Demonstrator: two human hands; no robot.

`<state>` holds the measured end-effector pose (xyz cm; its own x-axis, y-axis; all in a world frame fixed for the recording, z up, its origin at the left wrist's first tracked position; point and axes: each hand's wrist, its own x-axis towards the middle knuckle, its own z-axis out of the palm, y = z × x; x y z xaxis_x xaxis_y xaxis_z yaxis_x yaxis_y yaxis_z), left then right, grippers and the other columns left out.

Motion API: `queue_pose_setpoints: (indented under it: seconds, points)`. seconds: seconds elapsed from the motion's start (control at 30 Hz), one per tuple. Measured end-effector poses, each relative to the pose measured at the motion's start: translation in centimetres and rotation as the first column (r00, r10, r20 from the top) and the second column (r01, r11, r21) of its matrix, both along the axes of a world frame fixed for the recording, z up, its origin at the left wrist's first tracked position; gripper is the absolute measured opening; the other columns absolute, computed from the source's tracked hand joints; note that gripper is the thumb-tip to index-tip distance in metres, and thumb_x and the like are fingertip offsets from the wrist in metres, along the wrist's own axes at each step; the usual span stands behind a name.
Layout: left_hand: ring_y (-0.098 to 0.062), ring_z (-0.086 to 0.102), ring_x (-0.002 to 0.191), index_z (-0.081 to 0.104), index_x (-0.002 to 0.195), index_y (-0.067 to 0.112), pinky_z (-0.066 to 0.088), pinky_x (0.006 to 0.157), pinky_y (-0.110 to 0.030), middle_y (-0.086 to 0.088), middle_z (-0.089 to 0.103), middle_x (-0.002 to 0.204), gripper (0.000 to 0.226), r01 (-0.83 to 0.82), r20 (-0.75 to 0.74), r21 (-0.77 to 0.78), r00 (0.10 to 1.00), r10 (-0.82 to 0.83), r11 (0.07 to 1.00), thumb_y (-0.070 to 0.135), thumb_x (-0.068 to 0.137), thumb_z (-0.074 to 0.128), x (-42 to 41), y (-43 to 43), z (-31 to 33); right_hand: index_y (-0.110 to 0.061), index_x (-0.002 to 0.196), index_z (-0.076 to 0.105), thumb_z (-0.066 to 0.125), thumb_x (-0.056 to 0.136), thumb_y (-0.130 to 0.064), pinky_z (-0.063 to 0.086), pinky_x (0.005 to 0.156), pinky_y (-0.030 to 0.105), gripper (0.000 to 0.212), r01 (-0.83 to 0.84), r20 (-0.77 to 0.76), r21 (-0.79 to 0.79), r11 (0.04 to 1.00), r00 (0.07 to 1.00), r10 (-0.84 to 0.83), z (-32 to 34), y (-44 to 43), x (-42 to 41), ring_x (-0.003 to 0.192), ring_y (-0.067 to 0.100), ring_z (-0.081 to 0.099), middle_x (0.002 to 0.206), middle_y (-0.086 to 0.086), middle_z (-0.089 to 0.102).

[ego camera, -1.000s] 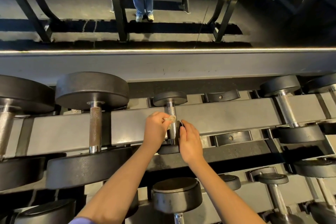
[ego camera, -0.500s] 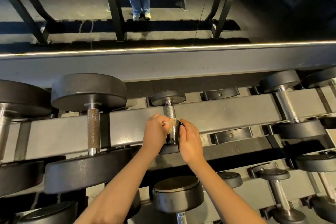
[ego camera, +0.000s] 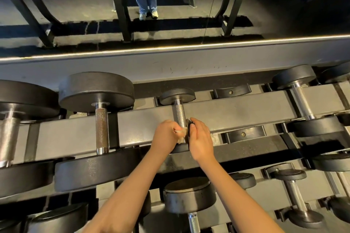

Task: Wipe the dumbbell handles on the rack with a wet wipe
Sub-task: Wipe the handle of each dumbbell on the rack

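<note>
In the head view, the small dumbbell [ego camera: 179, 117] sits at the middle of the frame on the upper rail of the rack [ego camera: 236, 117], its knurled handle running away from the camera. The left hand [ego camera: 166, 137] is closed on a crumpled wet wipe [ego camera: 181, 135], pressing it against the near end of that handle; the right hand [ego camera: 200, 140] is curled around the dumbbell's near weight, apparently steadying it. To do this step well, I judge the wipe should wrap the handle and travel its full length up to the far weight, with a twist so the underside and the knurling get cleaned while the right hand stops the dumbbell rolling. Counted on this upper rail: 5 dumbbells at least partly visible, 2 large at the left, 1 small in the middle, 2 at the right, plus 1 empty cradle pair right of centre. About 4 more dumbbells show on the lower rail, partly cut off. There is 1 wipe and 2 hands.
</note>
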<state>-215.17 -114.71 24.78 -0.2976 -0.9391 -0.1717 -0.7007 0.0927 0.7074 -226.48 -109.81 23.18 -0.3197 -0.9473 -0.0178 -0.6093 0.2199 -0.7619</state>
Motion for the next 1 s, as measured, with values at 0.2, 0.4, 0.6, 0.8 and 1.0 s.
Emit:
queue_pose_setpoints:
  seconds: [0.2,0.4,0.6,0.8,1.0]
  points:
    - [-0.019,0.05,0.067,0.069,0.073,0.005,0.04,0.062,-0.023,-0.005,0.053,0.073,0.026,0.021,0.066,0.039,0.998,-0.024,0.999,0.027,0.081,0.059,0.0,-0.2,1.4,-0.01,0.13,0.052,0.033,0.103,-0.02,0.028,0.095,0.02,0.035,0.017,0.007,0.005,1.0,1.0,-0.017,0.1,0.1,0.0,0.119,0.018,0.045,0.129,0.006,0.055]
    - [-0.016,0.06,0.082,0.069,0.098,0.01,0.051,0.077,-0.028,0.0,0.061,0.093,0.018,-0.138,-0.138,-0.119,0.983,0.122,0.983,0.01,0.08,0.071,-0.9,-2.7,2.2,-0.014,0.122,0.059,0.037,0.101,-0.026,0.041,0.097,0.033,0.033,0.001,0.0,-0.004,1.0,1.0,-0.001,-0.2,0.0,-0.2,0.111,0.016,0.051,0.119,0.0,0.061]
    - [-0.003,0.06,0.077,0.068,0.097,0.019,0.047,0.07,-0.012,0.007,0.065,0.088,0.018,0.03,-0.101,-0.168,0.994,-0.048,0.985,0.025,0.081,0.073,-0.2,-1.9,1.8,-0.02,0.107,0.066,0.044,0.1,-0.021,0.048,0.074,0.022,0.023,-0.025,0.442,-0.011,1.0,0.897,0.027,2.3,-1.7,-0.5,0.085,0.006,0.062,0.092,-0.005,0.068]
    - [-0.015,0.046,0.12,0.054,0.13,0.014,0.037,0.104,-0.027,-0.001,0.053,0.128,0.046,0.055,0.001,-0.357,0.998,-0.058,0.932,0.022,0.086,0.067,0.7,-3.1,3.5,-0.013,0.091,0.071,0.057,0.094,-0.019,0.047,0.064,0.026,0.015,0.18,0.347,-0.067,0.981,0.926,-0.146,3.3,-4.9,-1.0,0.065,0.009,0.059,0.073,-0.002,0.067]
    - [-0.017,0.03,0.137,0.038,0.144,0.011,0.024,0.11,-0.026,-0.003,0.038,0.148,0.05,0.108,0.092,-0.34,0.992,-0.081,0.934,0.018,0.096,0.053,1.6,-4.4,3.5,-0.005,0.076,0.065,0.069,0.085,-0.018,0.049,0.067,0.034,0.016,0.009,0.162,0.098,0.995,0.987,-0.024,2.4,-4.4,-0.8,0.064,0.017,0.054,0.069,0.007,0.062]
